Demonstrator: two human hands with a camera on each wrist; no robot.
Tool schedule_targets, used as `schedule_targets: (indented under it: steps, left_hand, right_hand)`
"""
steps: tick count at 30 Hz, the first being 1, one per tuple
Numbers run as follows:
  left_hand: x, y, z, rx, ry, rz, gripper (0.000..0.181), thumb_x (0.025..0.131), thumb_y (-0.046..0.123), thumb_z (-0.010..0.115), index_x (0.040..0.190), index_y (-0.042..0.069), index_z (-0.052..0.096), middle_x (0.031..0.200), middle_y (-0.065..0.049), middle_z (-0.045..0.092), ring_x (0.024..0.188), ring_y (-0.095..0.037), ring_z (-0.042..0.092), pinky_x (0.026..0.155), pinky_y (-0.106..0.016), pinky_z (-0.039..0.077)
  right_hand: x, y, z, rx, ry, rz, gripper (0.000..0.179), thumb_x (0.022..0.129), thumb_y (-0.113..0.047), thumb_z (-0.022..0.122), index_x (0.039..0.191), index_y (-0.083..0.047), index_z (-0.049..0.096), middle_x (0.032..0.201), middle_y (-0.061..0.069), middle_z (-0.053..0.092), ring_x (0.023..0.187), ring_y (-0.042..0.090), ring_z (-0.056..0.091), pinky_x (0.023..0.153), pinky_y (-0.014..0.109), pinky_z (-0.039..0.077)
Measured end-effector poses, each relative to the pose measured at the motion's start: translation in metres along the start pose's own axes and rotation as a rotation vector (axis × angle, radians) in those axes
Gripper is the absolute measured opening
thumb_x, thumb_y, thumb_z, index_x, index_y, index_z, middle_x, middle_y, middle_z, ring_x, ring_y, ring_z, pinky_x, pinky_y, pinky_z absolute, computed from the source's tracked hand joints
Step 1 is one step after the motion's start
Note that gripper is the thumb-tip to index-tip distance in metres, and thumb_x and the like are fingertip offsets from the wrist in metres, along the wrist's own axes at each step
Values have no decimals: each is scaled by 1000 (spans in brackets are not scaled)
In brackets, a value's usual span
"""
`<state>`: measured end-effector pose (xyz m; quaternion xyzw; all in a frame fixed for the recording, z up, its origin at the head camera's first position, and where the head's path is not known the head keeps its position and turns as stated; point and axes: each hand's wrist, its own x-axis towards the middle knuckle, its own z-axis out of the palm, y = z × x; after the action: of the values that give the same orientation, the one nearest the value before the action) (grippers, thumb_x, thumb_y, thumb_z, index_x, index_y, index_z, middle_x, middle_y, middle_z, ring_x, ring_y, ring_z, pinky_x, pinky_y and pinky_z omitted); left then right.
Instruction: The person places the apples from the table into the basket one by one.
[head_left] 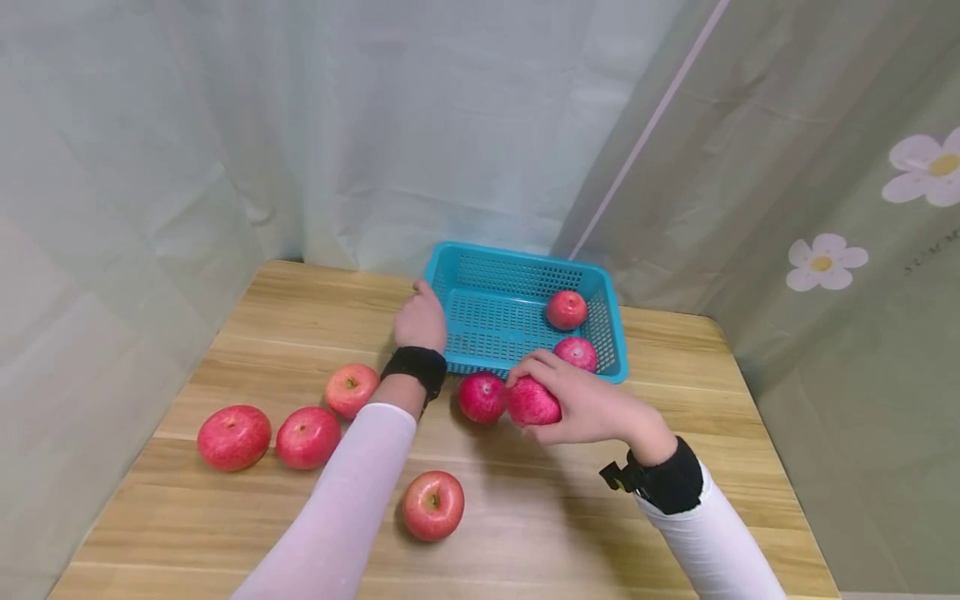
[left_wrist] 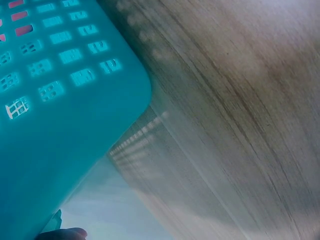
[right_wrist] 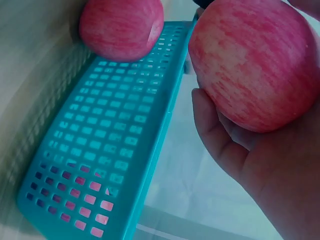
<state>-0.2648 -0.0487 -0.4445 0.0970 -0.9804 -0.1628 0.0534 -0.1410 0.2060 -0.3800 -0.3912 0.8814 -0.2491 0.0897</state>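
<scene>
My right hand (head_left: 592, 404) grips a red apple (head_left: 534, 402) just in front of the blue plastic basket (head_left: 611, 283). The right wrist view shows this apple (right_wrist: 255, 65) held up near the rim, thumb and fingers round it. My left hand (head_left: 420, 321) holds the basket's left side; in the left wrist view only a fingertip (left_wrist: 65, 234) shows by the basket (left_wrist: 75, 135). Another dark red apple (head_left: 482, 397) sits on the table against the basket's front. Inside, at the right end, lie two apples, one at the back (head_left: 566, 309) and one nearer (head_left: 576, 353).
Three apples sit together left of my left arm: one far left (head_left: 234, 437), one beside it (head_left: 308, 437) and a paler one (head_left: 352, 390). Another apple (head_left: 433, 506) sits between my forearms. A pale curtain (head_left: 465, 125) hangs behind the wooden table (head_left: 517, 542).
</scene>
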Motion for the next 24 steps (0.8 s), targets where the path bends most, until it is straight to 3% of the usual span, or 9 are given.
schedule_targets:
  steps: [13, 24]
  left_hand:
    - [0, 0, 0, 10, 8, 0, 48, 114, 13, 43, 156, -7, 34, 84, -18, 70, 69, -28, 71, 60, -37, 59]
    - [1, -1, 1, 3, -7, 3, 48, 114, 13, 42, 156, -8, 33, 87, -19, 71, 72, -29, 73, 63, -40, 61]
  right_hand:
    - [18, 14, -17, -5, 23, 24, 51, 85, -33, 83, 131, -29, 59, 130, -12, 54, 117, 9, 56, 87, 33, 59]
    - [35, 26, -33, -24, -17, 49, 59, 81, -33, 89, 134, -25, 62, 132, -4, 57, 119, 17, 56, 86, 36, 60]
